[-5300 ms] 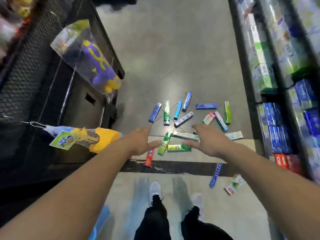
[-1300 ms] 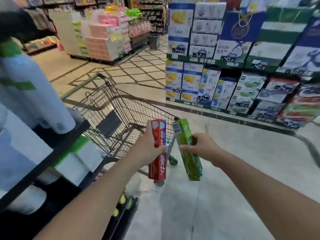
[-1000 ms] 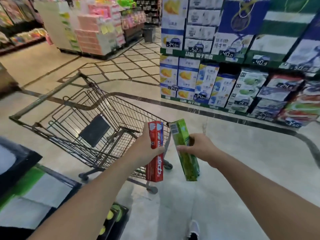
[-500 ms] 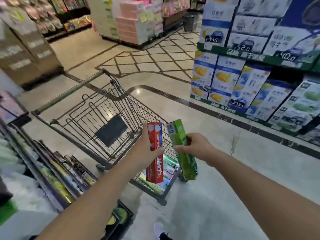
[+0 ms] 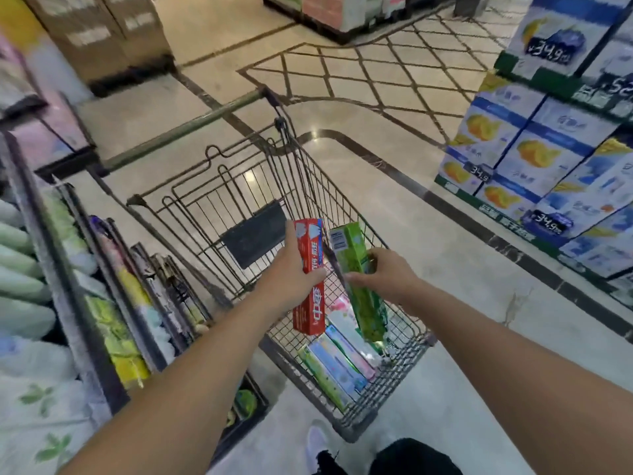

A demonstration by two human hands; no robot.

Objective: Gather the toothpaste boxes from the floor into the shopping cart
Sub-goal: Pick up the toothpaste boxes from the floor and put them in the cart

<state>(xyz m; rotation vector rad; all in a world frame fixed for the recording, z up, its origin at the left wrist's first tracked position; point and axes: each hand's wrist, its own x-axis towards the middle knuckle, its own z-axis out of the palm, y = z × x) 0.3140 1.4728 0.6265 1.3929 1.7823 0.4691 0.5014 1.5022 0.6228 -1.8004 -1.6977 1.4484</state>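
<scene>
While both arms reach out over the wire shopping cart (image 5: pixel 407 351), each hand carries one toothpaste box. The left hand (image 5: pixel 291 279) grips a red toothpaste box (image 5: pixel 310 269) around its middle, thumb across the front face, and the box stands nearly upright with its lower end hanging inside the basket's rim. The right hand (image 5: pixel 383 275) curls its fingers round a green toothpaste box (image 5: pixel 359 279) — this one leans, its top tilted toward the red box and its lower end pointing down into the near corner of the basket. The two boxes are just beside each other, not touching as far as can be seen. Below them, on the basket floor at the near end, lie several toothpaste boxes already in the cart (image 5: pixel 339 361), pale blue, green and pink ones stacked side by side. The cart's dark green handle bar (image 5: pixel 185 130) is at the far end, with a black child-seat flap (image 5: pixel 255 234) folded against the wire back. Store shelves (image 5: pixel 113 293) packed with goods run along the left, blurred; on the right stands a display of stacked blue-and-white cartons (image 5: pixel 534 156) with price tags reading 34.9. A white shoe (image 5: pixel 317 440) and dark trouser legs show at the bottom edge on the pale tiled floor (image 5: pixel 479 269).
</scene>
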